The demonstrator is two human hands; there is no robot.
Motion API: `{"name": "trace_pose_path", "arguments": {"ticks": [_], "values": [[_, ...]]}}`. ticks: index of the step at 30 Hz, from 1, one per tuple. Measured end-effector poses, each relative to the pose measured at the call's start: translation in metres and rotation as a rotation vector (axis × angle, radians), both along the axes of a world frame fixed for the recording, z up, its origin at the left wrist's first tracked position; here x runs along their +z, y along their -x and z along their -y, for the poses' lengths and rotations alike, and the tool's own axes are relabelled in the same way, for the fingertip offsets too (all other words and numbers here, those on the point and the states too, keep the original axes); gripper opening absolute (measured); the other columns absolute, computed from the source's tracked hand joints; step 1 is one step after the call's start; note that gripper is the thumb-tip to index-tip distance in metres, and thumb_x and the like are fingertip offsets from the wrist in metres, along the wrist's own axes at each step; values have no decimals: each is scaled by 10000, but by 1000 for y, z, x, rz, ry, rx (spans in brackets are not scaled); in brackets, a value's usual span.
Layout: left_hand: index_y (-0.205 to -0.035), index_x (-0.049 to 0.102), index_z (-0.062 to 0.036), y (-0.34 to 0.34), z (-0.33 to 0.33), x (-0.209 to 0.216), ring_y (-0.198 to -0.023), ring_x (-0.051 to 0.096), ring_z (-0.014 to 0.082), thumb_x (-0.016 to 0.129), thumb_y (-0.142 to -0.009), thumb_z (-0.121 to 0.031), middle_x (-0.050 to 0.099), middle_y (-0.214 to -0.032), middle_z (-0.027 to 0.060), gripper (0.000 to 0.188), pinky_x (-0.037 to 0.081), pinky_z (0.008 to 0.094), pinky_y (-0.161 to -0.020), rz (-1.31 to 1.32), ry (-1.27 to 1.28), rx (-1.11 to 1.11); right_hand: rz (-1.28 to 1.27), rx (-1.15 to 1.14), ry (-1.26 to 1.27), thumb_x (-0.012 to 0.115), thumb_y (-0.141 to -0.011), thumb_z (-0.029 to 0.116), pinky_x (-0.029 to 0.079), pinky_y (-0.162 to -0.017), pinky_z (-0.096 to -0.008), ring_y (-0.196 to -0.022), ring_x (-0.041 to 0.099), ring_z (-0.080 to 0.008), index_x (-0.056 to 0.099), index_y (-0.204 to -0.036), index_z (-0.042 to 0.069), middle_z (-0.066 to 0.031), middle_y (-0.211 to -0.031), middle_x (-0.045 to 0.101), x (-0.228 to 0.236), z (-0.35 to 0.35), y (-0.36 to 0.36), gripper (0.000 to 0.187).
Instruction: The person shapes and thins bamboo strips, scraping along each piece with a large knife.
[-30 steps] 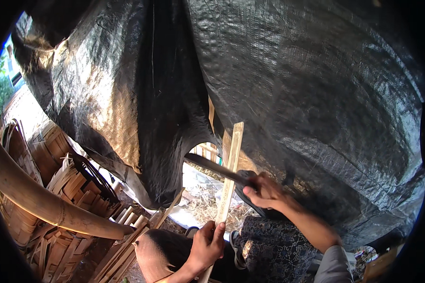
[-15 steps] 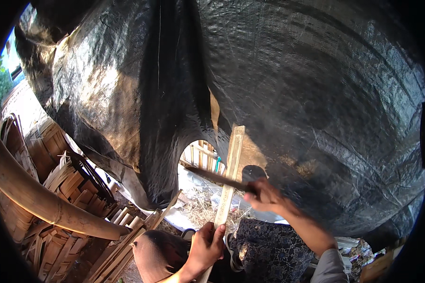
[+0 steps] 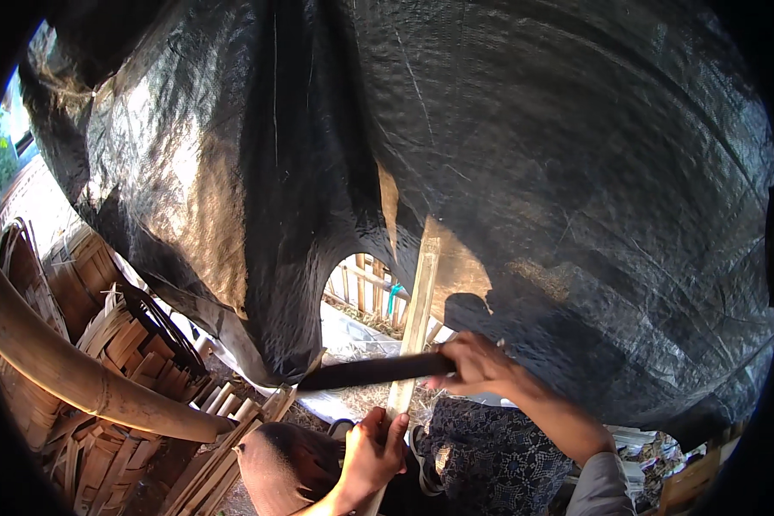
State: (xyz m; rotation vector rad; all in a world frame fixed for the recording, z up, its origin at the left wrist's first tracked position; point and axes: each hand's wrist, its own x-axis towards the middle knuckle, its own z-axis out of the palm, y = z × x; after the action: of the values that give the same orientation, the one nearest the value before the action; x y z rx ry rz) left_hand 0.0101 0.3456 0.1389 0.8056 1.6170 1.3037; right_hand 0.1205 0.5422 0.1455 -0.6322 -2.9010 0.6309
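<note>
My left hand [image 3: 372, 456] is closed around the lower part of a pale, flat bamboo strip [image 3: 422, 297], which points up and away from me, tilted slightly right. In my right hand [image 3: 476, 368] is the handle of a long, dark-bladed knife [image 3: 357, 372]. Its blade lies across the strip just above my left hand, pointing left and somewhat blurred. Whether the edge bites into the bamboo, I cannot tell. Below my right forearm, a dark patterned cloth [image 3: 499, 443] covers my right leg.
A black tarpaulin [image 3: 576, 172] hangs in front, with a gap showing a bamboo fence [image 3: 371, 284]. On the left, a thick curved bamboo pole [image 3: 95, 387] crosses woven bamboo baskets [image 3: 133, 340]. Split bamboo strips [image 3: 219, 469] lie beside my left knee [image 3: 275, 469].
The knife has slid down along the strip toward my left hand, its blade now nearly level. My right hand has shifted slightly; my left keeps its hold.
</note>
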Motion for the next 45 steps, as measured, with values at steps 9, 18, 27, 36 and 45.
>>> {"name": "trace_pose_path", "arguments": {"ticks": [9, 18, 27, 36, 45], "values": [[-767, 464, 9, -7, -6, -10, -413, 551, 136, 570, -859, -181, 554, -527, 86, 237, 413, 251, -366, -131, 2, 19, -71, -122, 105, 480, -826, 546, 424, -499, -385, -486, 540, -249, 608, -674, 33, -100, -520, 545, 2, -24, -2, 551], [-741, 438, -9, -14, -10, 7, -439, 599, 206, 600, -832, -179, 558, -509, 115, 252, 437, 295, -400, -214, 46, 25, 112, -376, 173, 497, -785, 617, 441, -504, -400, -504, 548, -236, 614, -737, 34, -94, -536, 553, 18, -42, 2, 597], [-694, 437, -13, -16, -3, -17, -427, 589, 200, 613, -818, -161, 561, -514, 105, 262, 432, 292, -395, -354, -73, 17, 22, -45, -85, 475, -774, 631, 391, -410, -369, -426, 477, -199, 577, -673, 22, -62, -505, 501, 5, -33, -5, 626], [-701, 443, -2, -11, 3, -14, -475, 613, 222, 620, -809, -157, 558, -529, 141, 259, 450, 303, -429, -347, -18, -12, -19, -24, -27, 566, -755, 540, 401, -469, -387, -426, 493, -281, 594, -671, 12, -113, -477, 487, -2, -23, -11, 535], [-781, 503, 4, -11, 9, -12, -412, 570, 133, 609, -812, -145, 572, -526, 61, 186, 451, 260, -398, -367, 7, -69, 0, -478, 200, 395, -871, 553, 340, -396, -379, -388, 391, -180, 516, -759, 31, -33, -511, 442, -36, -48, -17, 548]]}}
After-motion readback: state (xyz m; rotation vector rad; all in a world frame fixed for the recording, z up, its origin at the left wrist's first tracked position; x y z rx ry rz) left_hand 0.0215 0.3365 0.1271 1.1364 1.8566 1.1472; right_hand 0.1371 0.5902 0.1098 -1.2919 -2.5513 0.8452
